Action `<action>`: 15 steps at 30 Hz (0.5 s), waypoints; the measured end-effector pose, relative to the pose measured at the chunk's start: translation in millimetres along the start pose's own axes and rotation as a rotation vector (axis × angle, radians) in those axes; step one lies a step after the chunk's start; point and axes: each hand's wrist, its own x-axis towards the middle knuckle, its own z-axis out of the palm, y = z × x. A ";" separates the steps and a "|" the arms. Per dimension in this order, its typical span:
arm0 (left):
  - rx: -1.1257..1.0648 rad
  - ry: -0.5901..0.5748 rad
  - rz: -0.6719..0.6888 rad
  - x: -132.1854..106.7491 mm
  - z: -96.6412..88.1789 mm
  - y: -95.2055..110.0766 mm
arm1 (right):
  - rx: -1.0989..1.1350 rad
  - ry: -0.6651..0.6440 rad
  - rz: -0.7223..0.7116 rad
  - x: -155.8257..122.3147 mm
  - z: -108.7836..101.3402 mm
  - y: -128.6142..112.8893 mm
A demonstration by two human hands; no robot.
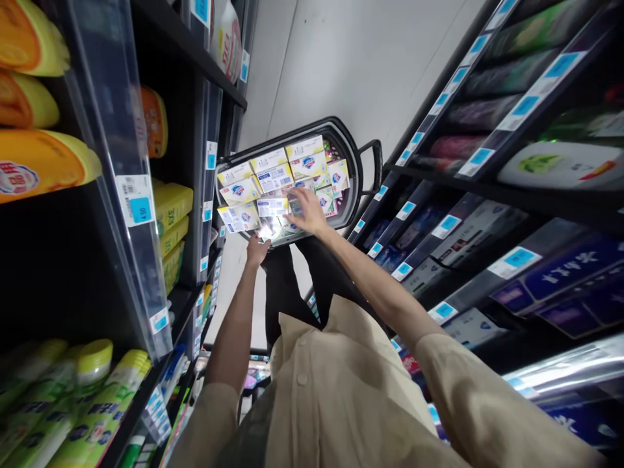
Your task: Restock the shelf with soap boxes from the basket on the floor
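A black-rimmed shopping basket (353,175) in front of my legs holds several small white and yellow soap boxes (308,165), some in stacked rows. My right hand (310,212) reaches in over the boxes near the basket's close side, its fingers bent and spread apart, the fingertips at the boxes. At the near left corner my left hand (257,249) is closed at the edge of a bright, glaring surface; the glare hides what it grips. A box with blue print (272,207) lies between the two hands.
Shelves with price tags (139,201) stand close on the left, carrying yellow-orange bottles (43,162) and green bottles (92,396). Right-hand shelves hold a white bottle (560,166) and dark blue packs (570,273). Pale floor (351,65) extends beyond the basket.
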 end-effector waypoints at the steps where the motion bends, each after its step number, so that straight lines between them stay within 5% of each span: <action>1: 0.003 0.001 -0.004 -0.9 -1.7 2.9 | -0.041 -0.092 -0.055 3.2 0.4 -6.7; 5: 0.025 0.046 -0.033 -0.5 -5.1 15.6 | -0.175 -0.294 -0.104 18.7 7.3 -20.0; 9: 0.059 0.049 -0.007 1.3 -3.9 25.1 | -0.169 -0.315 -0.106 31.8 12.5 -11.6; 15: 0.070 -0.111 0.162 -8.0 0.7 27.0 | -0.060 -0.318 -0.071 30.0 6.8 6.1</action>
